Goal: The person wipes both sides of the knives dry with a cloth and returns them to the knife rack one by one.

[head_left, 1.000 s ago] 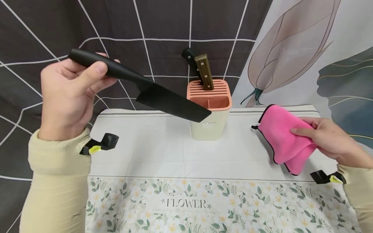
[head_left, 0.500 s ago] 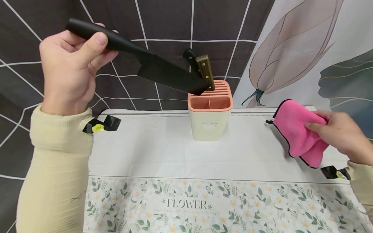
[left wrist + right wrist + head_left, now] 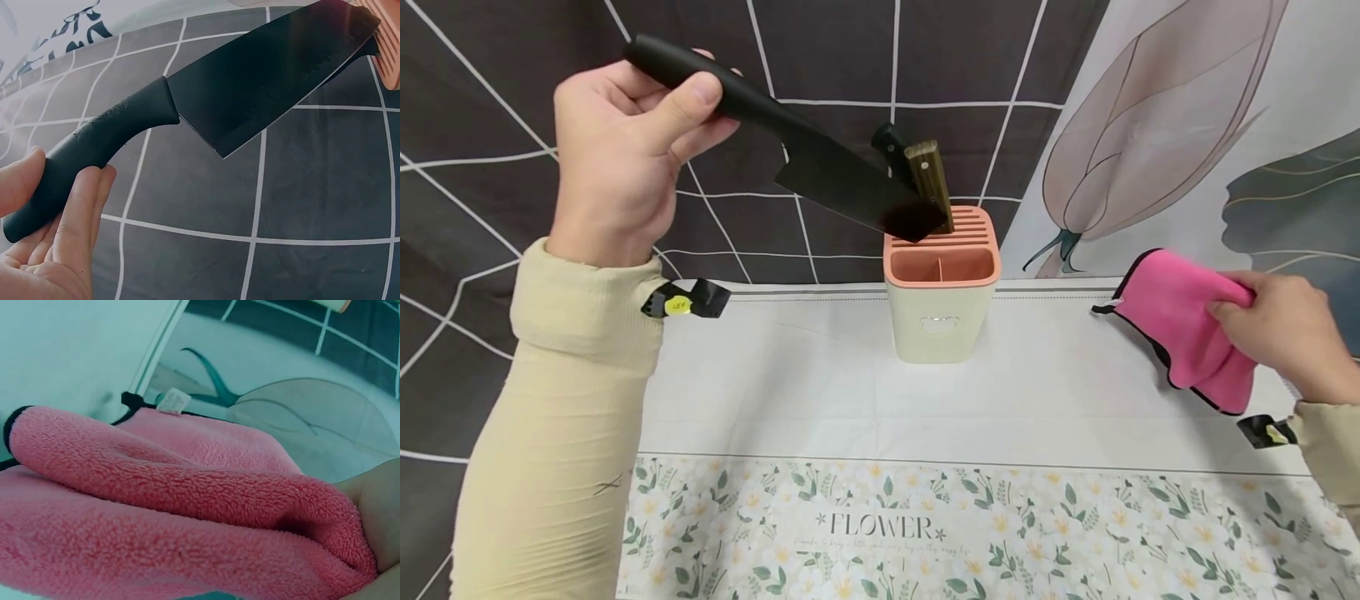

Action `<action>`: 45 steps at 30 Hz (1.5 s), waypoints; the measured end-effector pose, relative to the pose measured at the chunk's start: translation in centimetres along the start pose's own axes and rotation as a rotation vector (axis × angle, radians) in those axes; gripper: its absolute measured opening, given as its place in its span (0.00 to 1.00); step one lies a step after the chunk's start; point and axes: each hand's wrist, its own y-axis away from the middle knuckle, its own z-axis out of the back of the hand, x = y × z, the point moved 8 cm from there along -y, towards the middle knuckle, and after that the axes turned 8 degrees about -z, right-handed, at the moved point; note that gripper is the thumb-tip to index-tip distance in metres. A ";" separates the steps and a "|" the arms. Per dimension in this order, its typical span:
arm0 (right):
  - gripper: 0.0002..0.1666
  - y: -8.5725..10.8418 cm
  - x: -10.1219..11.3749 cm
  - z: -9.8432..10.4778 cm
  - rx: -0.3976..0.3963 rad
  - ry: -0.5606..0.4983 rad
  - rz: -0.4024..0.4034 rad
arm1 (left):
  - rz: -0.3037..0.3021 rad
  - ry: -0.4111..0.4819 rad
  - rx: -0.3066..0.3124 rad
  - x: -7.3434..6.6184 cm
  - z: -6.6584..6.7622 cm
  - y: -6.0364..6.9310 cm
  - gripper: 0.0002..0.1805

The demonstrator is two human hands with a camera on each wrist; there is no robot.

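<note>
My left hand (image 3: 625, 158) grips the handle of a black kitchen knife (image 3: 850, 179) between thumb and fingers. The blade slants down to the right, its tip in front of the handles in the knife block (image 3: 936, 325). In the left wrist view the knife (image 3: 269, 75) spans the picture, thumb and fingers (image 3: 78, 212) around the handle's end. On the right, my right hand (image 3: 1292, 329) pinches a pink cloth (image 3: 1180, 321) with black edging, which hangs folded. The cloth's fleecy pile (image 3: 187, 494) fills much of the right wrist view; most of the hand is hidden there.
The cream block has a slotted orange top and a divided orange compartment. A wooden-handled knife (image 3: 931, 179) and a black-handled one (image 3: 891, 150) stand in its slots. A flowered cloth (image 3: 880, 533) covers the table's front; a dark tiled-pattern backdrop (image 3: 820, 50) rises behind.
My left hand has raised the knife, then shifted right, bringing the blade tip from the block's front up to its slotted top. The right hand has drawn the pink cloth right and slightly up.
</note>
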 end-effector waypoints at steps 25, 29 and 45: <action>0.23 -0.4 2.3 -3.3 -0.120 -0.001 0.216 | 0.009 -0.088 0.057 1.5 -1.7 0.3 0.16; 0.22 0.2 3.3 -4.4 -0.141 0.000 0.265 | 0.019 -0.091 0.051 1.7 -1.9 0.4 0.15; 0.22 2.5 5.8 -8.3 -0.101 -0.003 0.335 | 0.039 -0.186 0.079 2.9 -3.3 0.1 0.13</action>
